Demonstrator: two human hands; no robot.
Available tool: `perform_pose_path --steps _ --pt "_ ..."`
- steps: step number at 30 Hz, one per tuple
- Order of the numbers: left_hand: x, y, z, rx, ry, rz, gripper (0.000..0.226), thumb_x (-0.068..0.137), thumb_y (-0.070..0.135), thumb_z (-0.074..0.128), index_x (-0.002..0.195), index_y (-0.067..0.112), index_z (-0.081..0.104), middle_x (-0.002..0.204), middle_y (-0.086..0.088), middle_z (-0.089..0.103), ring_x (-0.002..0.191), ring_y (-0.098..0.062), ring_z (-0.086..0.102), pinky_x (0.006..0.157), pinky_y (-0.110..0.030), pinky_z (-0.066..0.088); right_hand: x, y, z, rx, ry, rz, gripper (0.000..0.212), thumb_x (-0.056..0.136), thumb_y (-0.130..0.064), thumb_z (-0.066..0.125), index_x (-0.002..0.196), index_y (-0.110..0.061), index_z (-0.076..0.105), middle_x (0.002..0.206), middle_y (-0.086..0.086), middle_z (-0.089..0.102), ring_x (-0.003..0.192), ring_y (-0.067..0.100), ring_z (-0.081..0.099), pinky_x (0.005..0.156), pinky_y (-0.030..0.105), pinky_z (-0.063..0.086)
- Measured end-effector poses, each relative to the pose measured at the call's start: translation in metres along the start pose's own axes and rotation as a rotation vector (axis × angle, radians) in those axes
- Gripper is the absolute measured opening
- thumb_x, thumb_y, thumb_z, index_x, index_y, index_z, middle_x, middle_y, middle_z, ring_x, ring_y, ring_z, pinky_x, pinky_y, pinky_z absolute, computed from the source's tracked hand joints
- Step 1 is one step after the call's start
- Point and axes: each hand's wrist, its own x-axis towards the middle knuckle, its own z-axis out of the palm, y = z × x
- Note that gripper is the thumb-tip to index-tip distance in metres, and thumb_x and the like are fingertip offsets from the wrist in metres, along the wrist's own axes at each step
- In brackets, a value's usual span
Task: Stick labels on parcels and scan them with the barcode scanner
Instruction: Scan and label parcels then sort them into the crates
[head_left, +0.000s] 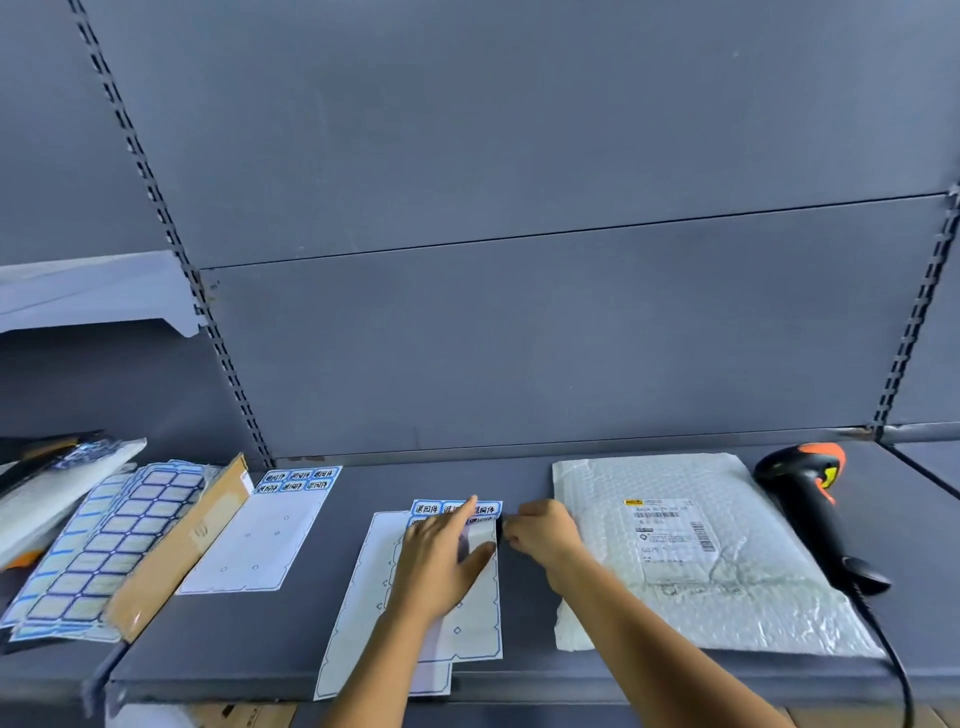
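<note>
At the shelf's (519, 483) middle, a label sheet (467, 639) lay under the left hand (441, 564), fingers straight and pressing. The right hand (545, 535), at 3 o'clock of the left, pinched the sheet's upper edge with curled fingers. The white bubble parcel (753, 597) lay at the hands' 3 o'clock, with the barcode scanner (810, 499) just beside it at 2 o'clock.
</note>
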Motion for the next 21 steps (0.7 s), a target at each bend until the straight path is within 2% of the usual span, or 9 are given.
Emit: perform_pose_path --steps 2,4,8,11,14,16,18,20,21 --pt "-0.001 0.003 -0.002 -0.013 0.02 0.038 0.063 0.081 0.054 0.046 0.136 0.023 0.048 0.115 0.006 0.065 0.109 -0.018 0.057 0.095 -0.024 0.031 0.003 0.001 -0.002 0.003 -0.018 0.017 0.039 0.07 -0.002 0.057 0.035 -0.016 0.046 0.042 -0.004 0.041 0.062 0.02 0.042 0.063 0.03 0.044" --pt "0.0 0.001 0.0 -0.004 0.009 0.057 0.066 0.079 0.061 0.041 0.133 0.023 0.051 0.113 0.007 0.066 0.107 -0.018 0.057 0.096 -0.022 0.028 0.006 -0.001 -0.001 0.022 -0.065 0.016 0.038 0.075 -0.005 0.062 0.04 -0.015 0.05 0.046 -0.001 0.05 0.058 0.019 0.049 0.069 0.033 0.051" --pt "0.002 -0.003 0.006 0.007 0.027 0.051 0.075 0.075 0.069 0.031 0.134 0.025 0.049 0.129 0.01 0.057 0.12 -0.015 0.05 0.1 -0.02 0.023 0.012 -0.002 0.004 0.111 -0.021 0.039 0.032 0.077 -0.001 0.059 0.05 -0.012 0.047 0.049 0.003 0.054 0.049 0.019 0.052 0.058 0.028 0.048" --pt "0.002 0.001 0.003 0.016 0.024 0.018 0.064 0.087 0.061 0.044 0.138 0.021 0.043 0.136 0.013 0.05 0.126 -0.016 0.042 0.105 -0.021 0.019 0.012 0.002 0.004 0.099 0.024 0.009 0.032 0.08 0.0 0.054 0.053 -0.013 0.043 0.055 0.008 0.06 0.06 0.025 0.061 0.057 0.028 0.048" --pt "0.004 0.0 0.006 0.003 0.06 0.0 0.058 0.088 0.048 0.057 0.138 0.021 0.044 0.131 0.009 0.056 0.121 -0.021 0.049 0.1 -0.023 0.026 0.016 -0.002 0.002 0.027 -0.095 0.052 0.029 0.085 -0.007 0.058 0.057 -0.011 0.051 0.072 0.013 0.068 0.068 0.024 0.061 0.057 0.026 0.042" --pt "0.007 -0.002 0.007 -0.012 0.049 -0.017 0.058 0.088 0.047 0.059 0.139 0.023 0.043 0.129 0.008 0.057 0.12 -0.02 0.05 0.098 -0.023 0.026 0.019 -0.001 -0.001 0.07 -0.115 0.07 0.025 0.084 -0.008 0.059 0.059 -0.009 0.057 0.06 0.009 0.065 0.06 0.02 0.057 0.047 0.021 0.036" --pt "0.009 -0.004 0.008 -0.021 0.037 -0.027 0.06 0.089 0.047 0.057 0.142 0.024 0.038 0.134 0.009 0.053 0.123 -0.018 0.046 0.099 -0.021 0.023 0.021 -0.001 -0.002 0.105 -0.115 0.081 0.02 0.082 -0.008 0.06 0.061 -0.008 0.062 0.05 0.003 0.058 0.055 0.017 0.049 0.045 0.019 0.034" --pt "0.009 -0.005 0.009 -0.018 0.045 -0.015 0.06 0.089 0.047 0.056 0.143 0.026 0.037 0.129 0.011 0.055 0.122 -0.016 0.045 0.098 -0.019 0.023 0.023 -0.003 -0.004 0.19 -0.145 0.128 0.013 0.081 -0.007 0.062 0.069 -0.005 0.065 0.055 0.004 0.058 0.054 0.014 0.047 0.045 0.017 0.035" --pt "0.008 -0.005 0.009 -0.023 0.041 -0.005 0.06 0.089 0.046 0.056 0.142 0.026 0.038 0.12 0.012 0.058 0.117 -0.015 0.047 0.097 -0.018 0.023 0.023 -0.006 -0.005 0.228 -0.168 0.155 0.01 0.082 -0.007 0.063 0.073 -0.005 0.064 0.06 0.004 0.058 0.052 0.011 0.047 0.044 0.015 0.035"
